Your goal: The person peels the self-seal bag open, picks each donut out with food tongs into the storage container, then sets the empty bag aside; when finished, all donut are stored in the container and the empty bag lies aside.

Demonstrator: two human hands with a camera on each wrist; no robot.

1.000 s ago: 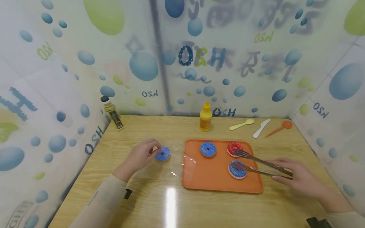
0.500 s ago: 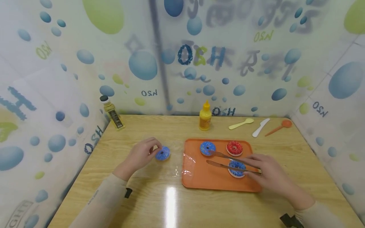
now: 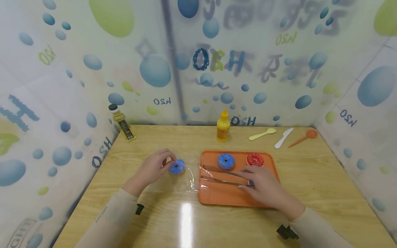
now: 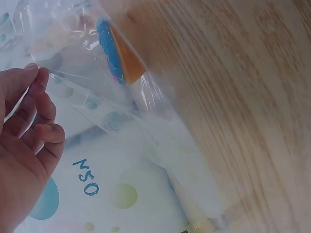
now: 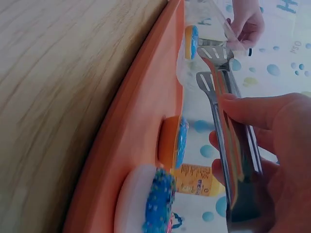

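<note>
My left hand [image 3: 152, 169] pinches the upper edge of a clear plastic bag [image 4: 104, 119] between thumb and finger. A toy donut with blue icing [image 4: 111, 52] shows through the film, on the table left of the tray. My right hand [image 3: 267, 188] grips metal tongs [image 3: 224, 182] above the orange tray [image 3: 223, 200]. Their slotted tips are apart, point left toward the bag and hold nothing. On the tray lie another blue donut [image 3: 222, 163] and a red donut [image 3: 251, 160]. A darker blue sprinkled donut [image 5: 159, 200] is mostly hidden under my right hand in the head view.
A yellow squeeze bottle [image 3: 223, 132] stands behind the tray. An oil bottle [image 3: 124, 128] is at the back left. At the back right lie a yellow spoon [image 3: 262, 134], a white knife [image 3: 283, 139] and an orange spoon [image 3: 305, 137]. Patterned walls border the table.
My right hand has carried the tongs leftward across the tray, from over the red and dark blue donuts to its left side. The left hand has stayed in place at the bag.
</note>
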